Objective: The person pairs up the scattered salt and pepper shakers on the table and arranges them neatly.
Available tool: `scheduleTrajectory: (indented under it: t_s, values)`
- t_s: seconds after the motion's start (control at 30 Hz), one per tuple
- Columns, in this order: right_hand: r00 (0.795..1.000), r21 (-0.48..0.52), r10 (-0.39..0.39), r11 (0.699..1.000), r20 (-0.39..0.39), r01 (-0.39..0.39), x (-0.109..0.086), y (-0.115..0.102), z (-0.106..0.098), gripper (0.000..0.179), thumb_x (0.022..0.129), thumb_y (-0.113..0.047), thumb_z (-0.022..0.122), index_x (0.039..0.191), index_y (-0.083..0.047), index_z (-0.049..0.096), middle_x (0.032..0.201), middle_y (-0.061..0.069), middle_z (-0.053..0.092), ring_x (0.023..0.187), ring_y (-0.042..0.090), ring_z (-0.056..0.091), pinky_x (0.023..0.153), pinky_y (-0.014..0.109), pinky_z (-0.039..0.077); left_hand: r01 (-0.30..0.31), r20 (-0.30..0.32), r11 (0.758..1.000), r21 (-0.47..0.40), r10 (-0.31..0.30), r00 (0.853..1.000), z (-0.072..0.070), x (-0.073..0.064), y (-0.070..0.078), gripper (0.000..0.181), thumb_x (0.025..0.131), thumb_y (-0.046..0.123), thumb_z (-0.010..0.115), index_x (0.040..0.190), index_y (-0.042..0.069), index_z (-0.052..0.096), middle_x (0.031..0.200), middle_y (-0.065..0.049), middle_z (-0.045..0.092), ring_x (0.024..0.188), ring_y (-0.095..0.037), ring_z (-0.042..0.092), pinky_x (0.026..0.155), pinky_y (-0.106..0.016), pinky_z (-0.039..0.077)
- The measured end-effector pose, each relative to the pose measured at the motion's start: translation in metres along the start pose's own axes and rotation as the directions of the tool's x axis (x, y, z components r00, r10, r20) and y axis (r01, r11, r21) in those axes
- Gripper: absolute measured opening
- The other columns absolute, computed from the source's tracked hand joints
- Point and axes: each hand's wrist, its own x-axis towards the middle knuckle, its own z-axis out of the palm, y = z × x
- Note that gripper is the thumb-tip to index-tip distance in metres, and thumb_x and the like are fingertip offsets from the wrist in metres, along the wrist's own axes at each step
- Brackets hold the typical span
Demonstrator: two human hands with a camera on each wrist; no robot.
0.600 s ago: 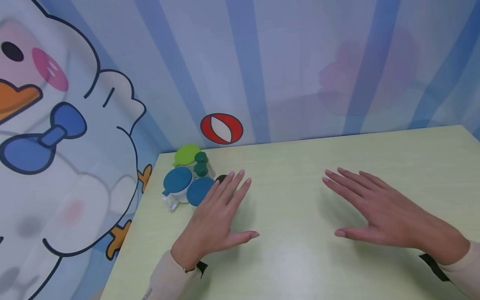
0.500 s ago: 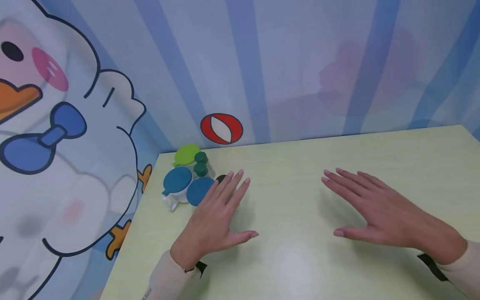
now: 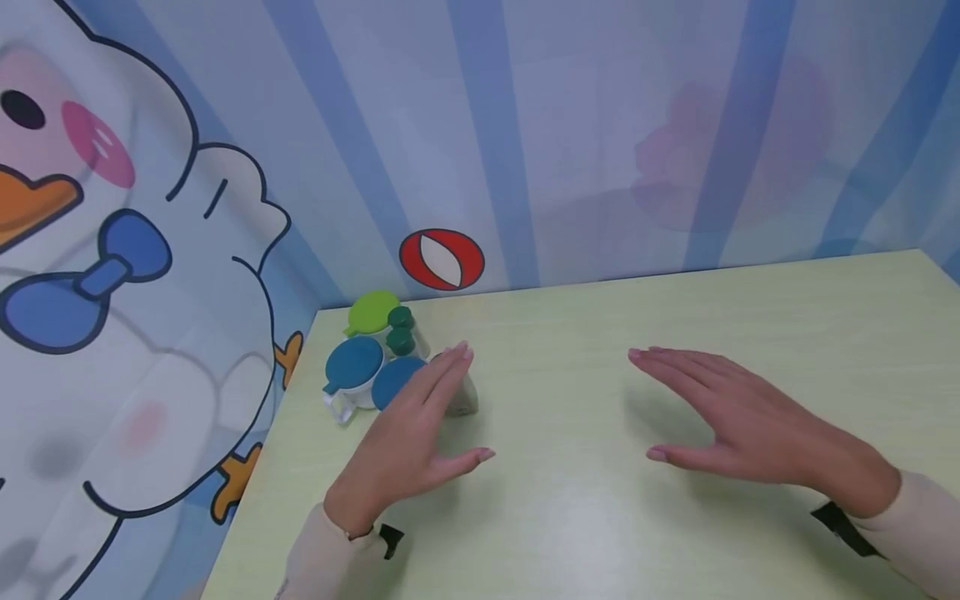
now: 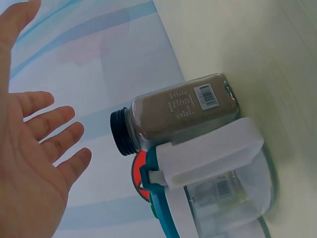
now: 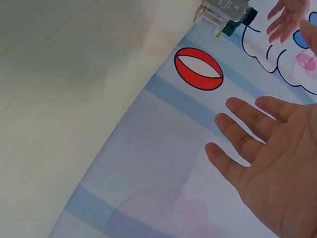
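Note:
My left hand (image 3: pixel 401 450) hovers over the table's left part, fingers fairly straight and thumb spread, holding nothing. Beyond its fingertips stands a clear spice bottle (image 4: pixel 185 106) of brown-grey powder with a black cap (image 4: pixel 123 132); in the head view the fingers partly hide it. Beside the bottle is a clear container with a blue lid (image 3: pixel 393 383) and a white handle (image 4: pixel 213 153). A second blue-lidded container (image 3: pixel 355 364) stands to its left. On the right, my right hand (image 3: pixel 750 425) floats above the pale table with extended fingers and nothing in its grasp.
Behind these stand a container with a lime-green lid (image 3: pixel 373 312) and two dark green caps (image 3: pixel 401 329) at the table's back left corner. A wall printed with a cartoon duck (image 3: pixel 150 333) and a red-and-white ball (image 3: pixel 442 259) borders the table (image 3: pixel 570 375).
Both hands have shifted slightly left and their fingers have drawn closer together. More of the spice bottle now shows beside the left fingers. The head view has tilted a little.

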Motion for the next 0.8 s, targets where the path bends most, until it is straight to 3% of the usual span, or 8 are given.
scheduleTrajectory:
  t_s: [0.2, 0.5, 0.8]
  values:
    - [0.999, 0.124, 0.032, 0.992, 0.008, -0.033, 0.007, -0.003, 0.003, 0.088, 0.086, -0.057, 0.075, 0.159, -0.03, 0.034, 0.155, -0.009, 0.045, 0.139, 0.018, 0.047, 0.107, 0.05, 0.044, 0.082, -0.02, 0.994, -0.071, -0.084, 0.996, -0.003, -0.006, -0.007, 0.103, 0.082, 0.057, 0.078, 0.162, 0.016, 0.026, 0.166, -0.002, 0.03, 0.148, -0.023, 0.035, 0.109, -0.045, 0.047]
    - [0.999, 0.22, 0.044, 0.975, 0.001, -0.043, 0.022, -0.009, 0.003, 0.071, 0.093, -0.049, 0.071, 0.154, -0.026, 0.042, 0.151, -0.007, 0.05, 0.136, 0.02, 0.051, 0.103, 0.05, 0.048, 0.194, -0.01, 0.961, -0.195, -0.2, 0.98, -0.005, -0.015, -0.021, 0.103, 0.082, 0.046, 0.083, 0.162, 0.023, 0.023, 0.164, -0.001, 0.032, 0.149, -0.025, 0.033, 0.109, -0.051, 0.045]
    - [0.998, 0.417, 0.055, 0.907, 0.011, -0.054, 0.033, -0.011, 0.01, 0.07, 0.09, -0.043, 0.076, 0.151, -0.031, 0.045, 0.141, -0.013, 0.058, 0.131, 0.012, 0.055, 0.102, 0.049, 0.049, 0.252, -0.04, 0.935, -0.251, -0.27, 0.962, -0.004, -0.024, -0.036, 0.099, 0.081, 0.036, 0.086, 0.16, 0.023, 0.029, 0.162, -0.002, 0.036, 0.147, -0.025, 0.035, 0.108, -0.055, 0.046]
